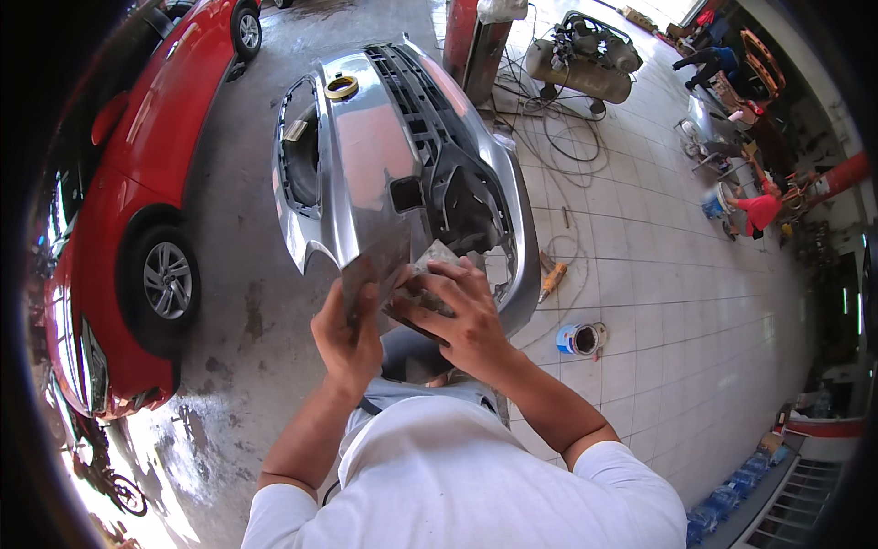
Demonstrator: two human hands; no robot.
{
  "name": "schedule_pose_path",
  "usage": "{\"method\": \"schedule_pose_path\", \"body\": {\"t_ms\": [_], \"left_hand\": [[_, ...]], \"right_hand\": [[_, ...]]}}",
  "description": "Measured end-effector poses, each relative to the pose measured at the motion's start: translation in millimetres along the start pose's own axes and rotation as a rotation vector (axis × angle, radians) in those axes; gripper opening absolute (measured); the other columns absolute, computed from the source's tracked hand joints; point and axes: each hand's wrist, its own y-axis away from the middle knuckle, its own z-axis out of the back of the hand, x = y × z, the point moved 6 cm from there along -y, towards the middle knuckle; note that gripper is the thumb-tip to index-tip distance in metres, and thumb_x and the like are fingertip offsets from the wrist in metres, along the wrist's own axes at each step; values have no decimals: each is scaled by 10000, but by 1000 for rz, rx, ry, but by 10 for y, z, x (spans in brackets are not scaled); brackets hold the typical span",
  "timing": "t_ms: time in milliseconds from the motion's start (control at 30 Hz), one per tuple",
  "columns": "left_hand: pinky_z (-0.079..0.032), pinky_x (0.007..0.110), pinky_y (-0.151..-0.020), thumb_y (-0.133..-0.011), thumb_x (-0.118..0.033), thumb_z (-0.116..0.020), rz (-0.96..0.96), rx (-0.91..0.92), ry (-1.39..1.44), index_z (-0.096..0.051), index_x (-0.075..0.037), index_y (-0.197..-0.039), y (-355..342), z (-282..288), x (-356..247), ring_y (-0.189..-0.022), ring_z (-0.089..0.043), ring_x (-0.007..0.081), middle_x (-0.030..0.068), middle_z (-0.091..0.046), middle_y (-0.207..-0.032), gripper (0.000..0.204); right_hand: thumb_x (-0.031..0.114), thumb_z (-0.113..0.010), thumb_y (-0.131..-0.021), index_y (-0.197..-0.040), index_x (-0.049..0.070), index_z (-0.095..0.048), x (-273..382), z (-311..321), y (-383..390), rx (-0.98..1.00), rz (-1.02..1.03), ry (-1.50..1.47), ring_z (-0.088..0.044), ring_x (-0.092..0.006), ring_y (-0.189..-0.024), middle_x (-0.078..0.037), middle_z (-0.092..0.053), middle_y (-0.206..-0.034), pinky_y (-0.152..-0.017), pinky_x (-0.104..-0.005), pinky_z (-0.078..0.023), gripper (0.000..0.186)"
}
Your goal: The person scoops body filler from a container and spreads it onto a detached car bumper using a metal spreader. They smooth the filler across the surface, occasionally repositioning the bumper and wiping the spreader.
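Note:
My left hand (pixel 349 340) is closed on the lower edge of a thin grey flat plate (pixel 375 265), which stands tilted upward. Close beside it, my right hand (pixel 465 309) grips a smeared, pale grey flat scraper (pixel 437 251), its corner poking out above my fingers. The two pieces meet or nearly meet between my hands; exactly where they touch is hidden. Just beyond lies a grey car bumper (pixel 361 101) with pinkish filler patches (pixel 373 151). A yellow tape roll (pixel 341 87) rests on it, and a small light block (pixel 295 130) sits by its left opening.
A red car (pixel 160 156) is parked at left. To the right, a yellow-orange power tool (pixel 552 279) and an open paint can (pixel 582 339) sit on the tiled floor (pixel 658 302). Farther off are an air compressor (pixel 585 69), loose hoses and a person in red (pixel 759 210).

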Motion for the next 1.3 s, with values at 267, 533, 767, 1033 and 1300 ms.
{"method": "schedule_pose_path", "body": {"t_ms": [267, 533, 767, 1033, 1300], "left_hand": [[-480, 243, -828, -1064, -129, -596, 145, -254, 409, -629, 33, -1242, -1075, 246, 808, -941, -593, 85, 40, -690, -1056, 243], [-541, 306, -871, -1054, -182, -611, 877, 116, 1015, -609, -3, -1260, -1498, -164, 1721, -1016, -655, 138, 74, -696, -1140, 272], [-452, 223, -655, -1042, -107, -622, 220, 299, 474, -661, 16, -1220, -1874, -71, 1635, -774, -506, 53, 54, -675, -836, 220], [-474, 234, -807, -1044, -128, -625, 202, -124, 670, -629, 34, -1244, -2675, 310, 1642, -909, -587, 84, 68, -694, -1000, 258], [-538, 382, -969, -1037, -233, -615, 1001, -261, 1021, -554, -41, -1360, -2381, 315, 3713, -1147, -646, 216, 61, -645, -1270, 381]], "right_hand": [[21, -780, -738, -1269, 304, -685, -195, -345, -729, -47, -33, -167, -500, -317, -1352, -55, -552, -1312, -1145, -619, -351, 609], [-84, -786, -700, -1249, 175, -629, -891, -812, -1389, 106, -100, 87, -509, -420, -1308, -166, -496, -1327, -1056, -572, -459, 626], [-119, -696, -656, -1157, 165, -762, -632, -741, -2029, 151, -279, 258, -576, -323, -1242, -58, -664, -1218, -1001, -466, -439, 579], [-181, -557, -714, -1239, 95, -717, -997, -1351, -1950, 146, -525, -242, -661, -349, -1151, -124, -691, -1215, -997, -409, -523, 615], [-137, -503, -839, -1246, 132, -716, -2246, -1818, -3086, 315, -385, 76, -673, -320, -1134, -84, -694, -1239, -981, -412, -531, 532]]}}
